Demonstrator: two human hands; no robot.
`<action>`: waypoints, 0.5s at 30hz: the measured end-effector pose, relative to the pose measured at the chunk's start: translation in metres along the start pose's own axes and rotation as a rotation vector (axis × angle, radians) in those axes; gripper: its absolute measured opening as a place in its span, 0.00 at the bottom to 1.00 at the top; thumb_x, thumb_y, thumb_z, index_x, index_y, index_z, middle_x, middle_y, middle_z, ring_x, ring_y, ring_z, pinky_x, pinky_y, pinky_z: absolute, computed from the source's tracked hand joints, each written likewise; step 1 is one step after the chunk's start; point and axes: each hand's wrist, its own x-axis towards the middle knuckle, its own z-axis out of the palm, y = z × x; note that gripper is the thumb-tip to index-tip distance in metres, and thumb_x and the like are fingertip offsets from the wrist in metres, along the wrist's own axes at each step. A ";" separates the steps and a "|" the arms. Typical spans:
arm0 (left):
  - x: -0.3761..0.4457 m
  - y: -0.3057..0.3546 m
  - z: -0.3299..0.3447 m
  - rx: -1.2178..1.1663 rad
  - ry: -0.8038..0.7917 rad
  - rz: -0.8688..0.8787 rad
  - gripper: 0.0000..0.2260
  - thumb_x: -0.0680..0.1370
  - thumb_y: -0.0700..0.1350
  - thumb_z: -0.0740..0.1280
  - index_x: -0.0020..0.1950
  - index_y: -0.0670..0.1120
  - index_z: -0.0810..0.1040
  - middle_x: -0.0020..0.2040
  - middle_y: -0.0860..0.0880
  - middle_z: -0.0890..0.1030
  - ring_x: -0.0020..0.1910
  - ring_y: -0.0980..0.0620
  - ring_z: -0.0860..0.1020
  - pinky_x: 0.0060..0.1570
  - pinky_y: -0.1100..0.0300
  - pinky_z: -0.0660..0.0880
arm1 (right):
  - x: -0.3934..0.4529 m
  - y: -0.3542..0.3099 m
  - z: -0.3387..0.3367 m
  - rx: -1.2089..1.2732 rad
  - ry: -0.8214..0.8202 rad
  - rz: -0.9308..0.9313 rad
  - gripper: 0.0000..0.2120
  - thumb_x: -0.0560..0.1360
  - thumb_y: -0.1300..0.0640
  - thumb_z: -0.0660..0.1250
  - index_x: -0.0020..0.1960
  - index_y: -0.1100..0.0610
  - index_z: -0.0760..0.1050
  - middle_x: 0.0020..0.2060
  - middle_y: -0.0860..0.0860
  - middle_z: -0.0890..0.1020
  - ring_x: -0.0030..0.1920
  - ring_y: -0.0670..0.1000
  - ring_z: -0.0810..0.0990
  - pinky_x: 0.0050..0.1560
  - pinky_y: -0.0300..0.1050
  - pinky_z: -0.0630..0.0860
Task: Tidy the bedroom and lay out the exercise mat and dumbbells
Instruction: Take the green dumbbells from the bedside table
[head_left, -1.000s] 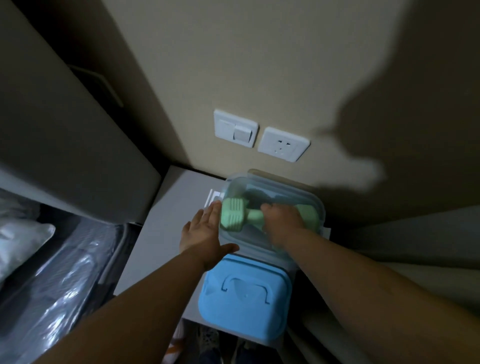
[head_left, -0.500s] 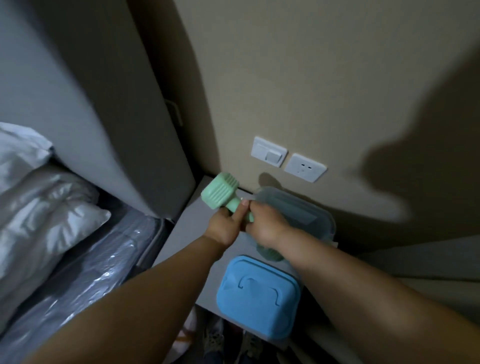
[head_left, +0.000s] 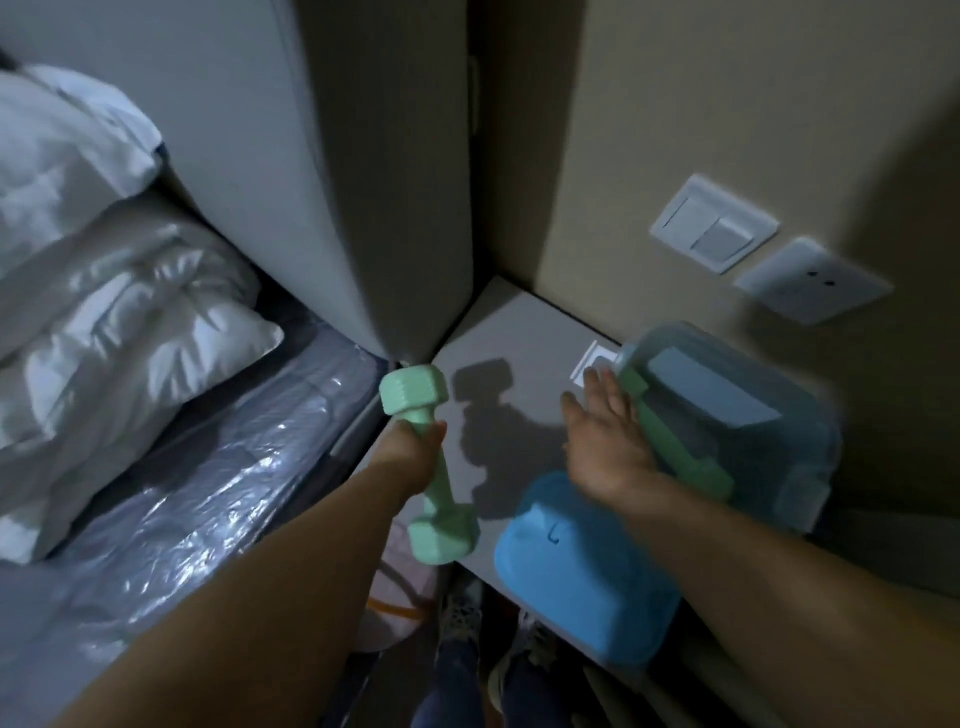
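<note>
left grip (head_left: 410, 457) clasps a green dumbbell (head_left: 428, 462); right grip (head_left: 605, 441) spread flat against the clear box (head_left: 769, 431).

White pillows (head_left: 104, 291) on bed; switch (head_left: 714, 231) beside socket (head_left: 810, 283).

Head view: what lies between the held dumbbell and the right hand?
Only bare nightstand top with shadow between dumbbell and right hand, head view.

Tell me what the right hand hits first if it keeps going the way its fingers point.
Probably the near rim of the clear storage box, where the second dumbbell lies; the right hand looks almost there, though depth is unclear.
</note>
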 end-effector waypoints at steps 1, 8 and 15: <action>0.011 -0.006 0.004 0.060 -0.016 -0.010 0.21 0.78 0.56 0.61 0.63 0.42 0.69 0.54 0.41 0.76 0.52 0.40 0.76 0.57 0.46 0.75 | 0.002 0.004 0.008 -0.004 0.033 -0.003 0.27 0.78 0.61 0.53 0.76 0.56 0.54 0.77 0.56 0.40 0.75 0.57 0.33 0.74 0.52 0.39; 0.070 -0.035 0.044 0.183 -0.056 -0.043 0.24 0.79 0.53 0.61 0.70 0.42 0.63 0.66 0.38 0.71 0.63 0.37 0.72 0.62 0.47 0.68 | 0.004 0.016 0.039 0.024 0.230 -0.082 0.30 0.71 0.67 0.55 0.73 0.60 0.60 0.77 0.57 0.42 0.74 0.54 0.32 0.74 0.51 0.47; 0.055 -0.028 0.038 0.358 -0.007 -0.035 0.22 0.79 0.50 0.61 0.68 0.40 0.63 0.64 0.37 0.73 0.62 0.37 0.73 0.61 0.47 0.70 | 0.001 0.020 0.032 0.076 0.211 -0.109 0.31 0.72 0.66 0.55 0.75 0.57 0.58 0.77 0.55 0.43 0.76 0.55 0.35 0.75 0.50 0.47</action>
